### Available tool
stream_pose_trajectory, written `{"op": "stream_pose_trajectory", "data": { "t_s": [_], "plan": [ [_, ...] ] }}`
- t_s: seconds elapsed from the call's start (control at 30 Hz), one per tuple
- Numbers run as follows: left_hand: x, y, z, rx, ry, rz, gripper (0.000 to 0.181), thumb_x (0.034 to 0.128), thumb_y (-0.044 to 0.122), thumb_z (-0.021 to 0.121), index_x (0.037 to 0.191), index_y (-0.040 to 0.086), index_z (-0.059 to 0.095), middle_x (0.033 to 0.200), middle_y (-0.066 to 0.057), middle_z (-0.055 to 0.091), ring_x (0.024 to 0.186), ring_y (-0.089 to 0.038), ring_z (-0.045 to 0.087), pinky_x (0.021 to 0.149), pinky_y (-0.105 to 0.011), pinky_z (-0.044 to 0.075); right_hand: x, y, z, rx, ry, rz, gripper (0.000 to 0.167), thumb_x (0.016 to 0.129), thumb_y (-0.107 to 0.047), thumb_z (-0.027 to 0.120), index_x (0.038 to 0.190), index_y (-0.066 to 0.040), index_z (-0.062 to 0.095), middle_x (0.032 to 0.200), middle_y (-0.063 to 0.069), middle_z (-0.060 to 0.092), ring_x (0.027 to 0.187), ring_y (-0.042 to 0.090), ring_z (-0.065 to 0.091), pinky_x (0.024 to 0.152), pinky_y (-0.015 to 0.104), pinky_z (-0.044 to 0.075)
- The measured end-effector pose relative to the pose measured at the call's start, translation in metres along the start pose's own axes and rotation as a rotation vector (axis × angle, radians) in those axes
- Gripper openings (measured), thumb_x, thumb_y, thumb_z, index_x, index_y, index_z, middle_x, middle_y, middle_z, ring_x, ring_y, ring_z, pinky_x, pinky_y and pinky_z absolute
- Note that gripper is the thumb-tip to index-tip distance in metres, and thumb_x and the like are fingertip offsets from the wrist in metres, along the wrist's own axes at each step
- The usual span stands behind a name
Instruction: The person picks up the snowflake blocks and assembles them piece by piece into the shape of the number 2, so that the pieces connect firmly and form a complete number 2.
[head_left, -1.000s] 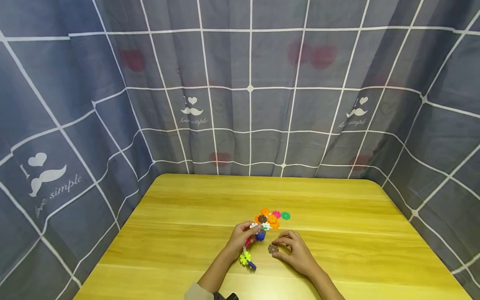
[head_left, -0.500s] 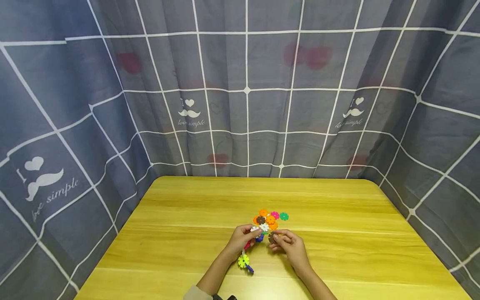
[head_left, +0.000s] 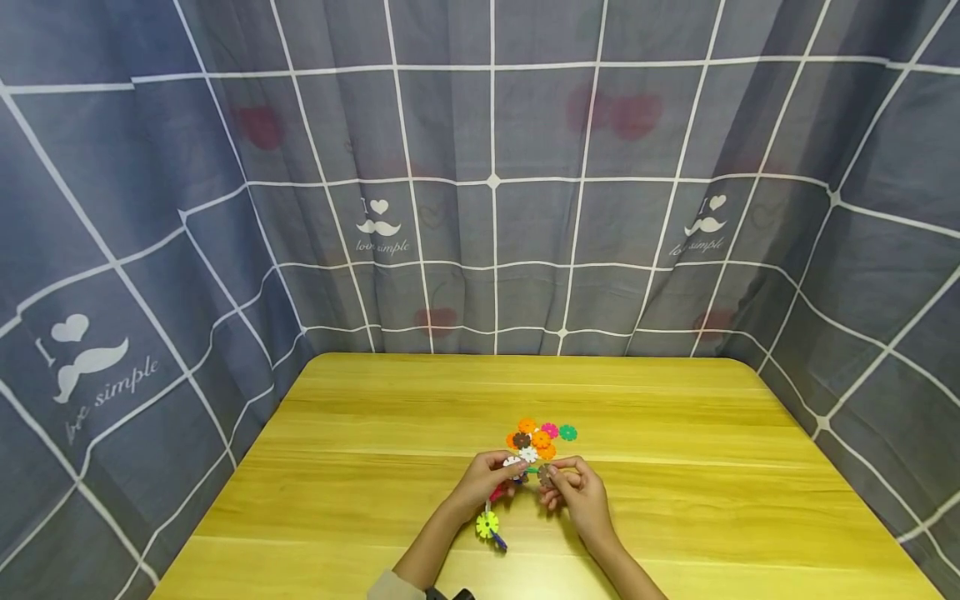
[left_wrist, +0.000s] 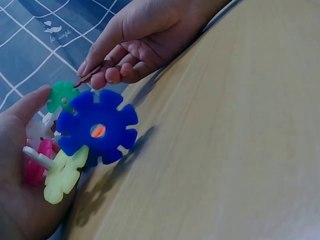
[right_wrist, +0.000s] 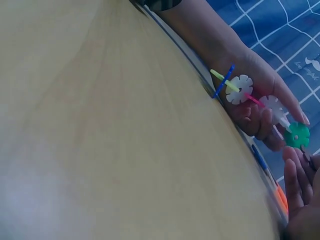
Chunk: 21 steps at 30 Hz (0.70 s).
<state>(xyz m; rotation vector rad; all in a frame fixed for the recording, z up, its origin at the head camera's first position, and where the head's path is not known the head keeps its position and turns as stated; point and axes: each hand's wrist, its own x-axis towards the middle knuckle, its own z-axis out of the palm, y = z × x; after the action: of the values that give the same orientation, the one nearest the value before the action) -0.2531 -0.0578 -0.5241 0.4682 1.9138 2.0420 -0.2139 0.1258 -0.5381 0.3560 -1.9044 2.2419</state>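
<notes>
My left hand (head_left: 476, 485) grips a chain of flower-shaped interlocking discs. In the left wrist view the chain shows a blue disc (left_wrist: 112, 112), a pale yellow disc (left_wrist: 62, 177), a pink disc (left_wrist: 35, 170) and a green disc (left_wrist: 56, 104) at its far end. White discs (right_wrist: 239, 90) sit between them in the right wrist view. Between thumb and fingers my right hand (head_left: 588, 500) pinches a brown disc (head_left: 545, 476). Its edge meets the green disc's rim; whether the slots are engaged I cannot tell. My left fingers partly hide the chain's middle.
Just beyond the hands lies a loose pile of discs, with orange (head_left: 542, 439), dark brown (head_left: 521, 441), white (head_left: 528, 454), pink (head_left: 550, 430) and green (head_left: 568, 432) ones. A grid-patterned curtain (head_left: 457, 217) surrounds the wooden table (head_left: 360, 467).
My right hand has brought the brown disc up and leftward to the green disc at the chain's end. The left hand has barely moved and keeps its grip on the chain.
</notes>
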Motion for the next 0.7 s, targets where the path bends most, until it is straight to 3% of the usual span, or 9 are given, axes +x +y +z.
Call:
{"op": "stream_pose_trajectory", "data": {
  "t_s": [0.1,0.2,0.3,0.4,0.57,0.7],
  "plan": [
    [-0.001,0.0,0.0,-0.012,-0.038,0.015,0.032,0.0894,0.019,0.062,0.096,-0.012,0.061,0.076,-0.019,0.064,0.049,-0.008,0.052,0.046,-0.017,0.042,0.0,0.001,0.002,-0.03,0.04,-0.033,0.022,0.09,-0.007,0.058,0.1,0.013,0.053,0.071,0.03,0.06,0.05,0.021,0.06,0.044,0.032,0.051],
    [-0.001,0.0,-0.001,-0.014,-0.058,0.027,0.03,0.0904,0.017,0.06,0.097,-0.012,0.061,0.079,-0.024,0.064,0.049,-0.008,0.053,0.046,-0.017,0.042,-0.001,0.002,0.005,-0.085,0.077,-0.076,0.017,0.089,-0.005,0.059,0.098,0.01,0.056,0.066,0.027,0.059,0.047,0.026,0.057,0.041,0.032,0.048],
    [-0.002,0.0,-0.001,-0.023,-0.072,0.028,0.03,0.0916,0.014,0.058,0.097,-0.015,0.059,0.071,-0.017,0.062,0.05,-0.008,0.053,0.047,-0.018,0.042,-0.001,0.002,0.008,-0.119,0.102,-0.103,0.015,0.089,-0.004,0.06,0.098,0.008,0.058,0.063,0.026,0.058,0.046,0.03,0.055,0.039,0.032,0.047],
    [-0.003,0.004,0.0,-0.028,-0.08,0.033,0.032,0.0923,0.011,0.056,0.098,-0.021,0.055,0.065,-0.009,0.057,0.051,-0.01,0.053,0.049,-0.019,0.044,-0.001,0.002,0.011,-0.088,0.109,-0.104,0.016,0.089,-0.004,0.06,0.097,0.01,0.058,0.065,0.026,0.058,0.046,0.028,0.056,0.039,0.032,0.047],
    [-0.011,0.016,0.002,-0.037,-0.065,0.039,0.034,0.092,0.01,0.057,0.097,-0.023,0.053,0.064,-0.006,0.057,0.053,-0.01,0.053,0.052,-0.019,0.044,-0.001,0.002,0.019,-0.027,0.098,-0.107,0.018,0.089,-0.005,0.059,0.095,0.012,0.054,0.067,0.024,0.06,0.047,0.02,0.058,0.04,0.03,0.048],
    [-0.005,0.007,-0.001,-0.021,-0.046,0.034,0.038,0.0909,0.017,0.06,0.095,-0.021,0.055,0.061,-0.004,0.057,0.053,-0.01,0.053,0.052,-0.019,0.043,0.0,0.001,0.023,-0.03,0.111,-0.112,0.018,0.09,-0.005,0.059,0.093,0.012,0.054,0.067,0.024,0.06,0.047,0.021,0.058,0.041,0.029,0.049]
  ]
}}
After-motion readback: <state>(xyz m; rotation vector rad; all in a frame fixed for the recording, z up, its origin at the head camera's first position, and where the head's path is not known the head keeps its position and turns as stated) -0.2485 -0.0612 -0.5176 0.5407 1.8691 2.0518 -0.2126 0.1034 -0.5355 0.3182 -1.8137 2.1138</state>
